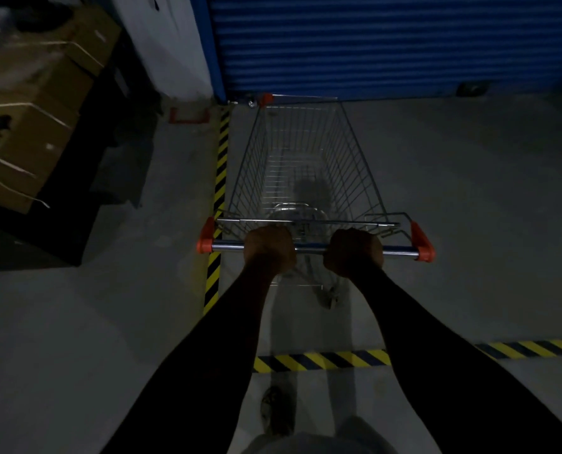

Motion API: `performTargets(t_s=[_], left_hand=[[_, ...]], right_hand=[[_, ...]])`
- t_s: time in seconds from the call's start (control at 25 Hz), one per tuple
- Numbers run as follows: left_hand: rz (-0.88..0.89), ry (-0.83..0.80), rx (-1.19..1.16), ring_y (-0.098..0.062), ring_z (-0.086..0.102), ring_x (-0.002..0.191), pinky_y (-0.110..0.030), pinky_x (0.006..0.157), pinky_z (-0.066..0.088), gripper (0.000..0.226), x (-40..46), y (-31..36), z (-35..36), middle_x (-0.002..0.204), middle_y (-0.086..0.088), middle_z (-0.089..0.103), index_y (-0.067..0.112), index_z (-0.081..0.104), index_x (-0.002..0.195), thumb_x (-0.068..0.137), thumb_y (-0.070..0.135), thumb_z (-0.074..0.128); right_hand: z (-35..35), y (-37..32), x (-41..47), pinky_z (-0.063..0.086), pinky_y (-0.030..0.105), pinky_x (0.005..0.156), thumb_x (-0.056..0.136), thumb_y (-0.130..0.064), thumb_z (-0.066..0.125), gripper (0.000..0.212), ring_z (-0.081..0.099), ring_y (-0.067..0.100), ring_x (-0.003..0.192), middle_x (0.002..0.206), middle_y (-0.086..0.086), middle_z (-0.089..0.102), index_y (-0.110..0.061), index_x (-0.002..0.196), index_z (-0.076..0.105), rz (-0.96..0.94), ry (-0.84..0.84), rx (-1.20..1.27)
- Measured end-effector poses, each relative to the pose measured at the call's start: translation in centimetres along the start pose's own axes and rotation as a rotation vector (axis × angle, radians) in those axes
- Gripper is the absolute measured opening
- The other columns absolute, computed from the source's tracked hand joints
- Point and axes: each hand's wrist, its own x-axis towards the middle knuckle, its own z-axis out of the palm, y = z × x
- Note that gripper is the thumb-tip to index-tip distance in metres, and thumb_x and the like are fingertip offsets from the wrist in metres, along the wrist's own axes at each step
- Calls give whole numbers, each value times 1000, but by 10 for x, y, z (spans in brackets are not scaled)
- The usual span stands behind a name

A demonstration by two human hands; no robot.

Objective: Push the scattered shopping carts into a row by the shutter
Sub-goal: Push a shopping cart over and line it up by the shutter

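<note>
Head view: left hand (pixel 269 249) and right hand (pixel 354 252) each curl their fingers around the handle (pixel 310 248) of the cart (pixel 305 158). Cart nose sits just beside the blue shutter (pixel 387 44), alongside floor tape (pixel 219 178).

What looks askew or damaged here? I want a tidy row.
Nothing stands out. The shopping cart stands upright and empty, nose at the blue shutter, running along the striped floor tape. Both hands grip its handle.
</note>
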Motion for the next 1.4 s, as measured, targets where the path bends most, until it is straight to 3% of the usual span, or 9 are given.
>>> performTargets(t_s=[0.4,0.64,0.72,0.8,0.88,1.0,1.12,1.28,1.4], left_hand=[[28,-169,-2,-26,63,113,-39,92,52,44,-42,20,-9,120,-1,66,23,64,116,77,43,66],[-151,-210,77,-27,62,112,-54,107,39,33,-89,60,1,116,0,67,20,65,110,83,40,63],[-263,-183,-224,-25,64,111,-40,98,48,36,-105,72,-10,119,-3,68,20,68,115,83,35,72],[-287,0,-687,-25,63,115,-30,93,47,40,-126,85,-26,123,-4,67,19,67,120,82,22,77],[-268,288,-1128,-28,63,113,-30,92,47,42,-160,105,-49,115,-6,66,16,65,115,75,15,79],[-212,538,-1554,-15,63,98,-23,87,50,31,-219,147,-84,109,-9,63,10,60,111,82,11,72],[-240,598,-1617,0,64,101,-14,84,50,27,-276,182,-113,118,-1,67,14,59,123,97,8,58],[-263,649,-1648,-8,60,120,-21,95,46,28,-352,212,-122,132,-2,64,20,59,128,100,19,57],[-258,706,-1641,1,63,109,-12,83,48,30,-431,234,-126,131,-1,64,18,59,130,101,22,55]], right_hand=[[-6,31,-41,50,38,87,86,-41,57,32,68,28,101,107,4,71,-19,108,65,-157,11,41],[17,71,-80,56,34,84,68,-52,63,42,70,23,97,102,-3,73,-25,99,70,-302,-11,212],[18,89,-81,57,37,83,62,-57,66,46,71,21,94,98,-5,74,-28,97,70,-395,-30,508],[10,107,-86,56,35,82,69,-30,83,27,70,23,89,96,2,73,-25,92,69,-415,45,930],[-5,125,-100,53,32,86,76,-11,82,31,66,20,93,102,5,69,-14,103,66,-374,189,1260],[-28,148,-149,51,31,93,82,-23,75,35,64,19,108,116,5,67,-21,114,61,-330,256,1562],[-36,169,-203,50,33,99,90,-18,71,31,62,20,115,122,8,66,-19,119,59,-353,256,1675],[-45,191,-287,48,36,102,91,-15,68,32,60,20,117,125,9,64,-15,122,59,-402,287,1715],[-47,210,-366,49,27,95,88,-21,68,29,62,16,112,123,9,65,-20,116,62,-428,347,1745]])
